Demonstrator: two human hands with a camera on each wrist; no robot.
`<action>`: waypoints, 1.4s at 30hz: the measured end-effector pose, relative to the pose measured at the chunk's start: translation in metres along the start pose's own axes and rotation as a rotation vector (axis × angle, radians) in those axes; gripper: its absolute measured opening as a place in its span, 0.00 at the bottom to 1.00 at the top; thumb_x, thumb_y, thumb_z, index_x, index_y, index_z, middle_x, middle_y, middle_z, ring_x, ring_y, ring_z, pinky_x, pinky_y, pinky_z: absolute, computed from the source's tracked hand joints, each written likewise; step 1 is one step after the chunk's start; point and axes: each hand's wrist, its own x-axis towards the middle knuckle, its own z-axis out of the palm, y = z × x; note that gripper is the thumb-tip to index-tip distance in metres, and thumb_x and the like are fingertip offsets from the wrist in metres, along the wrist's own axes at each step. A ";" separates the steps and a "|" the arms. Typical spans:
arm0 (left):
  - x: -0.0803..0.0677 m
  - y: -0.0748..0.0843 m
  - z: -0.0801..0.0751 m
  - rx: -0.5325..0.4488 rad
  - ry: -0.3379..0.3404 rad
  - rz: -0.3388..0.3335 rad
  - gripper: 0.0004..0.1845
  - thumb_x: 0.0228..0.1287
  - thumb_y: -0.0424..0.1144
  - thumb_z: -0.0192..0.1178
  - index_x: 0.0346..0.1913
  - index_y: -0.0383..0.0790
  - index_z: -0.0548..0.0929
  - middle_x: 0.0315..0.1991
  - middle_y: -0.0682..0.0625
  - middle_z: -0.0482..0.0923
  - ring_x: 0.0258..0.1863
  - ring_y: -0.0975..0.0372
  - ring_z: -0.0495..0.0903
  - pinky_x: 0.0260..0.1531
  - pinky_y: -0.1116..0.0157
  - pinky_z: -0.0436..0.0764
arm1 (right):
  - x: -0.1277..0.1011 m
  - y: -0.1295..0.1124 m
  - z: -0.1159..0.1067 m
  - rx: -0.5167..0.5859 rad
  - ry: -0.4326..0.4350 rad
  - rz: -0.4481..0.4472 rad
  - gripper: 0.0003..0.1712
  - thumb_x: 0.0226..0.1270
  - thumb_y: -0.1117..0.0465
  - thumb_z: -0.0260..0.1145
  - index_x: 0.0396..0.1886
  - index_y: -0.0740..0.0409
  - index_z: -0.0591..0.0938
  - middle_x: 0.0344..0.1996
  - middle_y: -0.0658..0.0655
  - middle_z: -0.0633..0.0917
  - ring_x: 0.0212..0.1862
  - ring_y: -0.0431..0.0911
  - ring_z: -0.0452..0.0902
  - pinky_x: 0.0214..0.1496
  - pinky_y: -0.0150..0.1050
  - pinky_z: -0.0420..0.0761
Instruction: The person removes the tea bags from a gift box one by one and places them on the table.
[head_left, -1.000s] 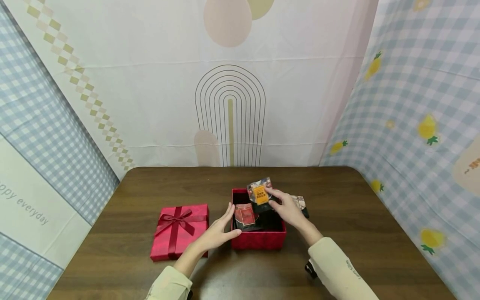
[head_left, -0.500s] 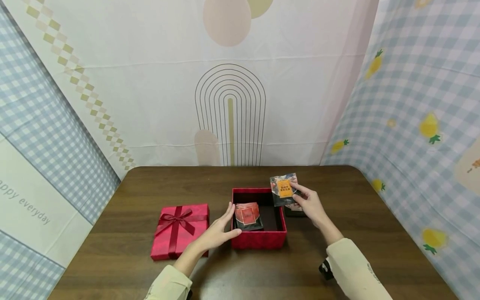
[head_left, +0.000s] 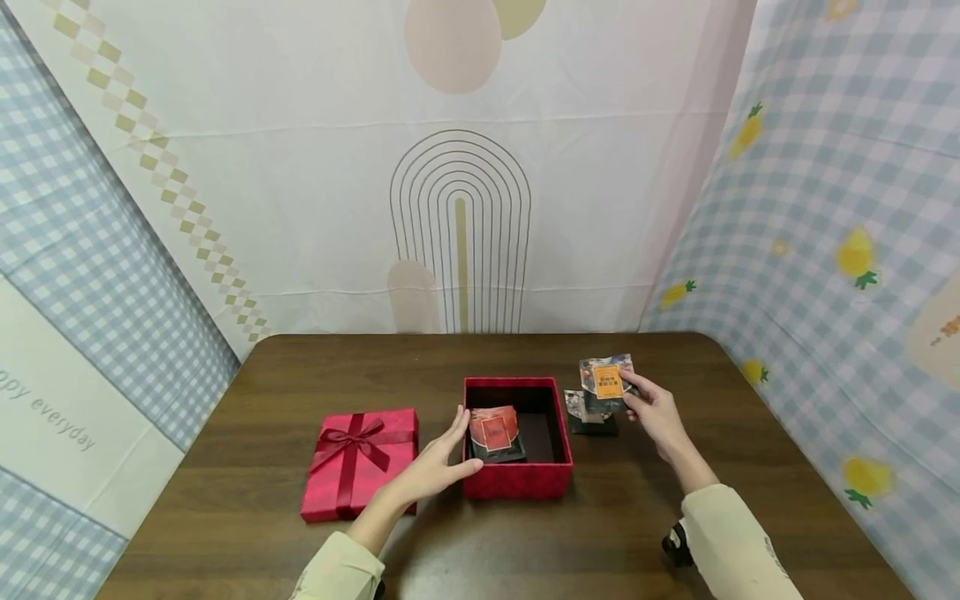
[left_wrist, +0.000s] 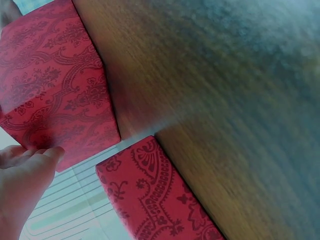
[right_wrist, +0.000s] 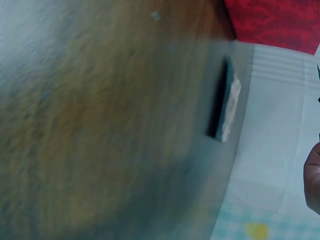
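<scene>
A red gift box (head_left: pixel 517 481) without its lid stands at the middle of the table. My left hand (head_left: pixel 431 468) rests against its left side, thumb near the front corner and straight fingers along the left rim; the left wrist view shows the fingertips touching the patterned wall (left_wrist: pixel 55 80). Inside, on the left, lies a reddish sachet (head_left: pixel 496 433) with a black bottom. My right hand (head_left: pixel 656 412) pinches a sachet with an orange label (head_left: pixel 608 382) by its right edge, above and slightly behind another sachet (head_left: pixel 592 421) lying right of the box. The right wrist view shows that lying sachet edge-on (right_wrist: pixel 228 110).
The red lid with a ribbon bow (head_left: pixel 360 464) lies on the brown table (head_left: pixel 480 550), left of the box. Patterned cloths hang behind the table (head_left: pixel 330 208) and along both sides.
My right hand has carried the orange-labelled sachet from over the box to the right, past the box's right wall. My left hand has stayed at the box.
</scene>
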 end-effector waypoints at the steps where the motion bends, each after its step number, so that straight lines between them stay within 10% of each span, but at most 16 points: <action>1: 0.000 0.000 0.000 -0.001 -0.001 -0.001 0.42 0.63 0.45 0.56 0.71 0.34 0.43 0.71 0.38 0.34 0.69 0.48 0.47 0.62 0.47 0.55 | 0.000 0.002 -0.002 -0.005 0.001 0.007 0.24 0.65 0.73 0.52 0.62 0.68 0.67 0.50 0.67 0.74 0.24 0.35 0.71 0.28 0.31 0.75; 10: -0.001 0.000 0.000 -0.005 0.006 -0.005 0.42 0.63 0.45 0.56 0.71 0.36 0.44 0.72 0.38 0.34 0.69 0.48 0.47 0.62 0.47 0.55 | 0.001 0.023 -0.024 -0.087 0.007 0.056 0.24 0.66 0.71 0.52 0.62 0.69 0.67 0.44 0.58 0.77 0.26 0.37 0.70 0.29 0.33 0.75; 31: -0.001 -0.002 -0.001 -0.012 0.003 0.002 0.42 0.64 0.45 0.55 0.71 0.35 0.43 0.72 0.39 0.33 0.68 0.49 0.47 0.62 0.47 0.55 | 0.012 0.055 -0.053 -0.268 -0.087 0.225 0.25 0.66 0.71 0.49 0.62 0.75 0.63 0.53 0.76 0.68 0.30 0.42 0.71 0.30 0.33 0.74; 42: 0.000 0.001 0.000 -0.005 -0.001 0.006 0.42 0.63 0.43 0.56 0.71 0.36 0.44 0.72 0.39 0.34 0.68 0.48 0.49 0.61 0.47 0.57 | 0.023 0.066 -0.051 -0.465 -0.069 0.202 0.24 0.63 0.70 0.52 0.59 0.74 0.67 0.58 0.79 0.63 0.55 0.66 0.63 0.50 0.51 0.69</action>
